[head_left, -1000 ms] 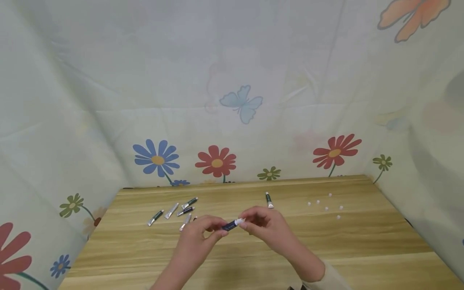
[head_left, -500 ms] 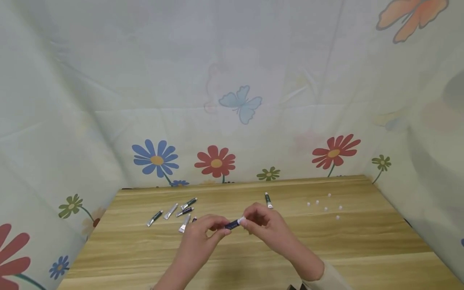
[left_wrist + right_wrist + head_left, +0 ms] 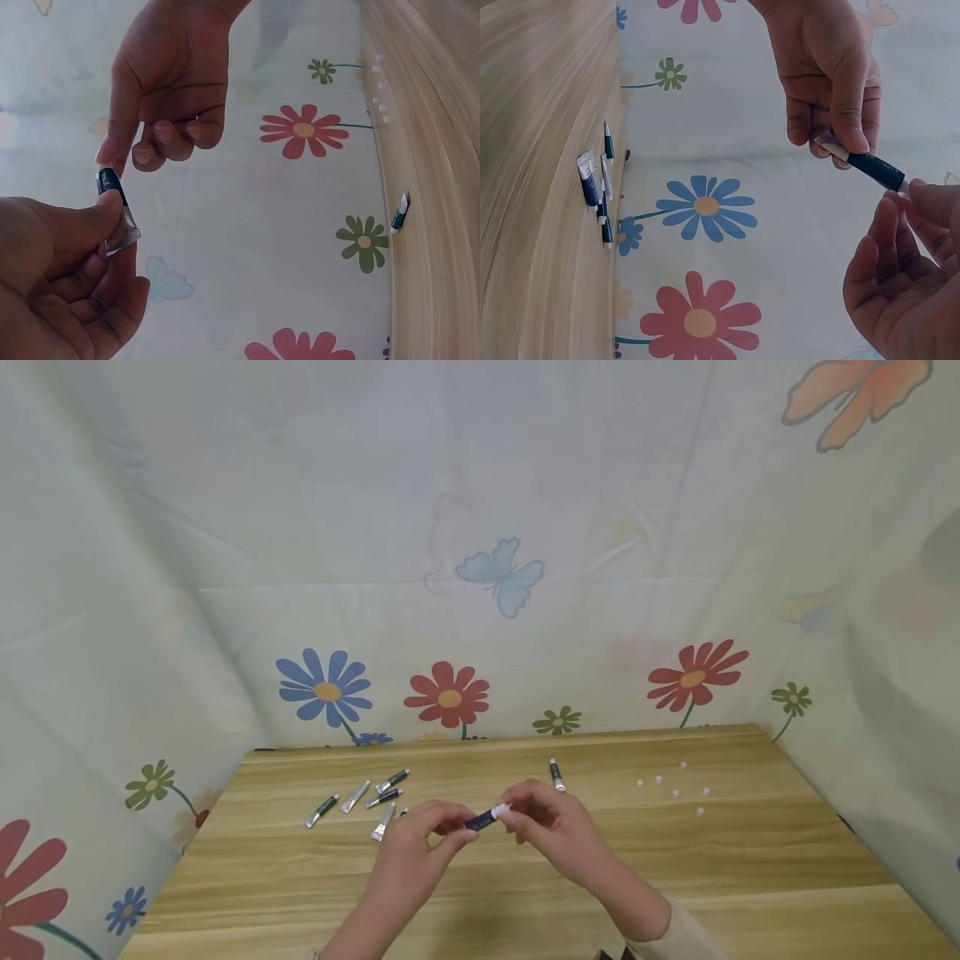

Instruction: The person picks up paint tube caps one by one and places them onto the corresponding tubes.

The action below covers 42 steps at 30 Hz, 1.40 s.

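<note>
A small dark-blue paint tube [image 3: 482, 821] is held above the table, tilted with its white cap [image 3: 499, 811] up and to the right. My left hand [image 3: 420, 843] pinches its silver tail end between thumb and fingers; the crimp shows in the left wrist view below the thumb. At the other end, the thumb and index finger of my right hand [image 3: 555, 827] pinch the cap, hiding much of it. The other right fingers are curled loosely, as the left wrist view shows.
Several paint tubes [image 3: 355, 797] lie on the wooden table [image 3: 480, 893] to the left, partly behind my left hand. One green tube [image 3: 557, 775] lies beyond my right hand. Several small white caps [image 3: 676, 793] are scattered at the right. A flowered cloth [image 3: 570, 635] hangs behind.
Both hands stay nearly in place with the tube between them. My right fingertips and the capped end have risen slightly, and the fingertips have shifted a little around the cap.
</note>
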Available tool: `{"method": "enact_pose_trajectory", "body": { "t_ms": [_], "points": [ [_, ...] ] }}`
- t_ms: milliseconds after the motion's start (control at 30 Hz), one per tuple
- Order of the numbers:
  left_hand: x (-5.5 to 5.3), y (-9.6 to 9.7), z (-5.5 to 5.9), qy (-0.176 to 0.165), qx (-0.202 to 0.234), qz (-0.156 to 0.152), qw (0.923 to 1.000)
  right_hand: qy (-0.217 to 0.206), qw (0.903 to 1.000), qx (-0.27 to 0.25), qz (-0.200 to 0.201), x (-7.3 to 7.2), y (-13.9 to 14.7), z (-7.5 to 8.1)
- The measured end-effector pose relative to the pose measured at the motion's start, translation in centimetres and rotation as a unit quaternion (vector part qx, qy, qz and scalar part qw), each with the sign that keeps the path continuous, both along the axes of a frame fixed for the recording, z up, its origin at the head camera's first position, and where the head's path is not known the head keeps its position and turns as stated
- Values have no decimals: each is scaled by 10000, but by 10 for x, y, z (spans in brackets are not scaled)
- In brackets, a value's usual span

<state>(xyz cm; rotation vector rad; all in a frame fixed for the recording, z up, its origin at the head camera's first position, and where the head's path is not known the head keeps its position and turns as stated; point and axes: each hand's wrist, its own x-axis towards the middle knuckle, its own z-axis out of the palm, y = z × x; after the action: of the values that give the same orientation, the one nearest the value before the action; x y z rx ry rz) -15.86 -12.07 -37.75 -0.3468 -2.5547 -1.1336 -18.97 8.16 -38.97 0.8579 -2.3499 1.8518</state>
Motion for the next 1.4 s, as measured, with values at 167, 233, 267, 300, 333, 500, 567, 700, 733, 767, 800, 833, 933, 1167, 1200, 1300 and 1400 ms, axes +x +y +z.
{"method": "enact_pose_trajectory", "body": {
  "t_ms": [167, 233, 267, 300, 333, 500, 567, 700, 733, 767, 800, 833, 933, 1167, 1200, 1300, 1400],
  "points": [
    [0, 1, -1, 216, -111, 72, 9997, 29, 9998, 112, -146, 0, 0, 0],
    [-1, 2, -1, 349, -131, 88, 9993, 27, 9997, 165, -189, 0, -1, 0],
    [-1, 3, -2, 406, -133, 96, 9990, 35, 9996, 181, -193, 0, -1, 0],
    [-1, 3, -2, 453, -132, 97, 9988, 32, 9996, 187, -188, 0, -1, 0],
    [-1, 4, -2, 492, -121, 92, 9987, 25, 9997, 188, -177, -1, -1, 0],
    [0, 5, -2, 534, -56, 43, 9985, -32, 9998, 181, -104, -1, 0, -1],
    [0, 6, -2, 518, -27, 32, 9986, -32, 9997, 191, -118, -1, 1, 0],
    [0, 7, -3, 523, -31, 20, 9986, 60, 9995, 259, -195, 0, 1, 1],
    [0, 7, -4, 538, -45, 7, 9985, 95, 9993, 282, -212, 0, 1, 1],
    [1, 7, -4, 540, -46, -6, 9985, 128, 9992, 307, -230, 0, 1, 1],
    [1, 7, -4, 543, -41, -20, 9985, 163, 9990, 338, -249, 0, 1, 2],
    [1, 7, -5, 543, -39, -24, 9985, 205, 9987, 367, -276, 0, 1, 3],
    [1, 8, -5, 554, -7, -38, 9985, 333, 9983, 390, -289, 0, 2, 5],
    [1, 8, -6, 517, 176, -38, 9985, 440, 9977, 444, -250, 0, 5, 6],
    [1, 8, -6, 515, 194, -30, 9985, 404, 9979, 450, -233, 0, 6, 6],
    [0, 8, -6, 506, 187, 9, 9985, 230, 9990, 363, -102, -1, 9, 6],
    [0, 7, -6, 480, 169, 25, 9987, 98, 9996, 273, 55, -1, 10, 8]
  ]
}}
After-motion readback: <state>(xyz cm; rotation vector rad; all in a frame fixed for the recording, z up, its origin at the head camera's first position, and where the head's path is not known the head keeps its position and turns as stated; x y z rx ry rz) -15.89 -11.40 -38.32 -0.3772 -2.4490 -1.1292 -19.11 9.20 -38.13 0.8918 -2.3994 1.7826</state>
